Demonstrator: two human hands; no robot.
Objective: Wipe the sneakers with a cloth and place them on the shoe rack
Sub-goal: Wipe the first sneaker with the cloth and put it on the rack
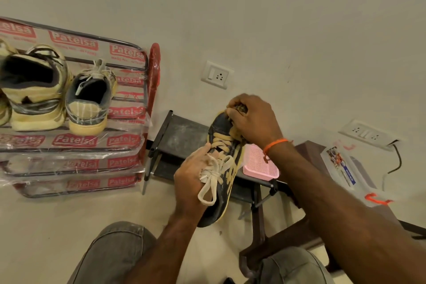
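A black sneaker with yellow trim and cream laces is held up in front of me, toe pointing away. My left hand grips its side near the laces. My right hand presses a small dark cloth onto the toe, fingers curled round it; most of the cloth is hidden. At the left stands the shoe rack, wrapped in plastic printed with red labels. On its top shelf sit a cream sneaker and a grey and cream sneaker, heels toward me.
A dark low metal stand sits behind the held sneaker, with a pink plastic basket on it. A clear plastic box rests on a dark table at the right. Wall sockets are behind. My knees are at the bottom.
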